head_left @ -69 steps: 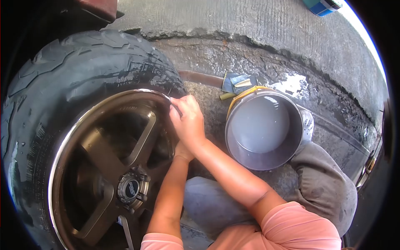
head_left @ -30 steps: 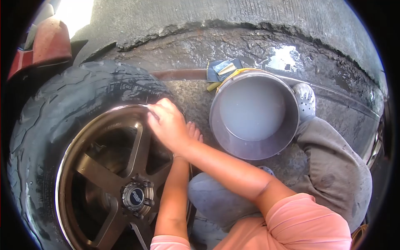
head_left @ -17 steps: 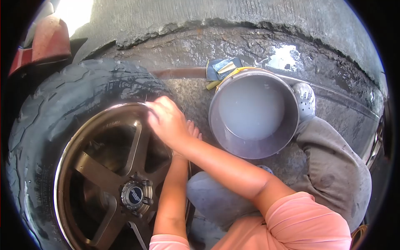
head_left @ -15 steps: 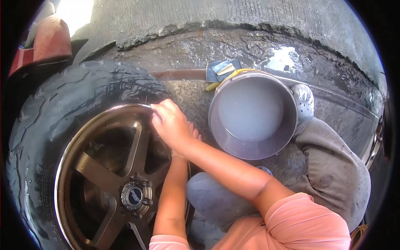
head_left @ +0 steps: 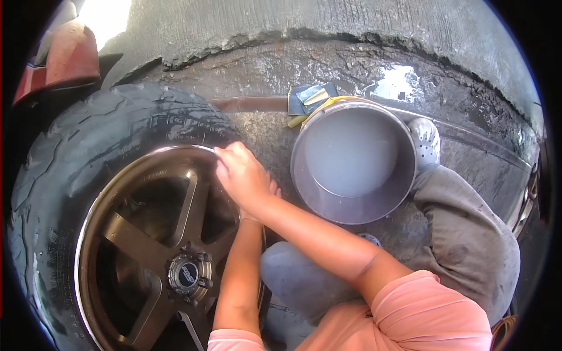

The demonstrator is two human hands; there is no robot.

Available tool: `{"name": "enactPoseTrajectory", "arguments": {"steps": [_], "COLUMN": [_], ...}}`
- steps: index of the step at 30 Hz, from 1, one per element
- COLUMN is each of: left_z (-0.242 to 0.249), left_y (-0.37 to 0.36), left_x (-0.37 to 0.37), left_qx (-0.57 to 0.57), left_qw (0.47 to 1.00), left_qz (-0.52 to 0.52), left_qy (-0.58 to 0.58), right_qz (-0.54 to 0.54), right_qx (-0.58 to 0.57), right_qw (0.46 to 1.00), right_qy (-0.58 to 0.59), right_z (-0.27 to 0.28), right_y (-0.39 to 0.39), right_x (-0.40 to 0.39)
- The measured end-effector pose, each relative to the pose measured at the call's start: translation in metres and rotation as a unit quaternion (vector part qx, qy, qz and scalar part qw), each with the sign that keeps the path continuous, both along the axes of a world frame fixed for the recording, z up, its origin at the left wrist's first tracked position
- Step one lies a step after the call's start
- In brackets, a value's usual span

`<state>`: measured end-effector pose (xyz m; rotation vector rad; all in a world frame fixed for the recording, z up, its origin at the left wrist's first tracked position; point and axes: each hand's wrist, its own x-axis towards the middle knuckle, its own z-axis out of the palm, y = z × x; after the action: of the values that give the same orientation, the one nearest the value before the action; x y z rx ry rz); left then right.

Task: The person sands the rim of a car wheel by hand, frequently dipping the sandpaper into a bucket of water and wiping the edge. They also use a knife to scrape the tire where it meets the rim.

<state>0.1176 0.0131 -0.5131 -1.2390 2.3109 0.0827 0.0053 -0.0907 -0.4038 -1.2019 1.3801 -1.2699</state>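
Observation:
A bronze spoked wheel rim (head_left: 137, 237) with a black centre cap sits inside a large, wet black tyre (head_left: 64, 158) on the left. My right hand (head_left: 239, 175) is closed at the upper right edge of the rim, its fingertips against the bright lip; whatever it pinches is too small to make out. Behind and below it, my left hand (head_left: 273, 186) is mostly hidden, with only some fingertips and the wrist showing. The two forearms cross near the wrists.
A dark bucket (head_left: 307, 188) of cloudy water stands right of my hands. Sheets of dark paper (head_left: 297, 100) lie behind it. A grey shoe (head_left: 425, 141) and bent knees are beside the bucket. Something red (head_left: 73, 55) is at the upper left, and broken concrete (head_left: 281, 17) runs behind.
My right hand has shifted very slightly at the rim's edge. The whole view has moved a little; otherwise the hands, wheel and bucket keep their places.

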Motion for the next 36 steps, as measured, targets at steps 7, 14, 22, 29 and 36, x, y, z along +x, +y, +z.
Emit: {"name": "enactPoseTrajectory", "arguments": {"steps": [7, 14, 22, 29, 36], "left_z": [0.02, -0.005, 0.035, 0.025, 0.026], "left_y": [-0.002, 0.015, -0.011, -0.002, -0.006], "left_x": [-0.007, 0.0, -0.019, -0.009, -0.018], "left_qx": [0.027, -0.041, 0.001, -0.005, 0.08], "left_qw": [0.994, 0.987, 0.997, 0.999, 0.989], "left_qz": [0.048, 0.109, 0.018, -0.012, 0.02], "left_qy": [0.098, 0.107, 0.079, 0.042, -0.121], "right_qz": [-0.006, 0.114, 0.236, 0.254, 0.292], "right_qx": [-0.015, 0.086, 0.066, 0.078, 0.13], "right_qw": [1.0, 0.986, 0.969, 0.964, 0.947], "right_qy": [-0.02, 0.082, 0.003, 0.015, 0.045], "right_z": [0.008, 0.011, 0.043, 0.035, 0.021], "right_y": [-0.002, 0.018, -0.002, -0.001, 0.007], "right_x": [0.006, -0.023, -0.032, -0.037, -0.039]}}
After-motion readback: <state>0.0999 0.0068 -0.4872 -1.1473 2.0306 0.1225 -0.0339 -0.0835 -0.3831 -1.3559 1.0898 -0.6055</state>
